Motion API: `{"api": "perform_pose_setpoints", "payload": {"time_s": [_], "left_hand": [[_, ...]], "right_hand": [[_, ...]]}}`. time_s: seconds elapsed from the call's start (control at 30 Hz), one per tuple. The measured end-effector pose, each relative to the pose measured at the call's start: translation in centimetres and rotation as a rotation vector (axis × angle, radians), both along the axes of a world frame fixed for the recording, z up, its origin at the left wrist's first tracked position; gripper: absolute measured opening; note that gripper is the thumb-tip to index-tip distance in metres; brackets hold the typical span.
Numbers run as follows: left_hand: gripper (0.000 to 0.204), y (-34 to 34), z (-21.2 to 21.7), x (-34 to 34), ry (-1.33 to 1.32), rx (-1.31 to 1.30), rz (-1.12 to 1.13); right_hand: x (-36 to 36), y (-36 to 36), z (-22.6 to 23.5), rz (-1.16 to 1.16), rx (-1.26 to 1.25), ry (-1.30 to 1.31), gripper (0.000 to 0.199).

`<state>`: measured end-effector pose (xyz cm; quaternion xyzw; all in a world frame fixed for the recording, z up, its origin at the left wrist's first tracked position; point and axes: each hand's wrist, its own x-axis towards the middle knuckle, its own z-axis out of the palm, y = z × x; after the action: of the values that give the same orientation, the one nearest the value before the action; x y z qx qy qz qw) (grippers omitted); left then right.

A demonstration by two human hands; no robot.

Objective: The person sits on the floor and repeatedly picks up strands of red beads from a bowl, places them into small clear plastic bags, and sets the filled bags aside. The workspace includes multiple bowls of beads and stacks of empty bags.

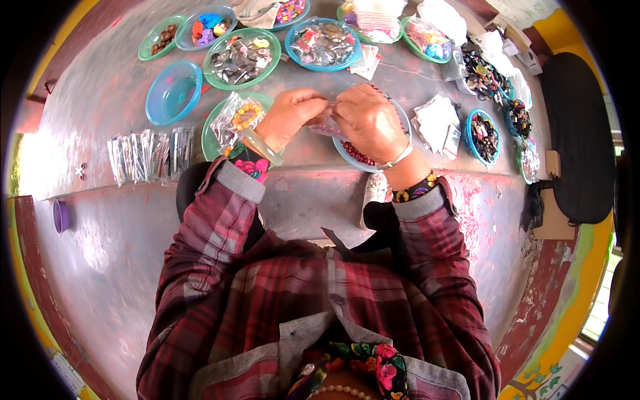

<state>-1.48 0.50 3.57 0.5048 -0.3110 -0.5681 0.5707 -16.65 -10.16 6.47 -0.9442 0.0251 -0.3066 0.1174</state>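
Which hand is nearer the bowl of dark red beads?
Right: the right hand is over the bowl of dark red beads; the left hand is off to its left.

The round blue basin (160, 100) is smooth, glossy plastic. The red-and-grey plaid shirt (280, 293) is matt, soft-looking cloth; the small dark-red beads (357, 154) look polished and shiny.

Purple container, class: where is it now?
In the head view, the purple container is at far left, below and left of the row of plastic packets.
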Motion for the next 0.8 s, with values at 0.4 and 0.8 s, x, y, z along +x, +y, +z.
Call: {"api": "perform_pose_setpoints", "payload": {"time_s": [0.4, 0.8], "left_hand": [[0.022, 0.0, -1.7, 0.6, -0.426, 0.045, -0.018], [0.028, -0.4, -3.0, 1.3, -0.822, 0.002, 0.032]], "right_hand": [[-1.5, -0.6, -1.9, -0.004, -0.002, 0.107, 0.004], [-6.9, -6.2, -11.2, -0.295, 0.17, 0.625, 0.014]]}}
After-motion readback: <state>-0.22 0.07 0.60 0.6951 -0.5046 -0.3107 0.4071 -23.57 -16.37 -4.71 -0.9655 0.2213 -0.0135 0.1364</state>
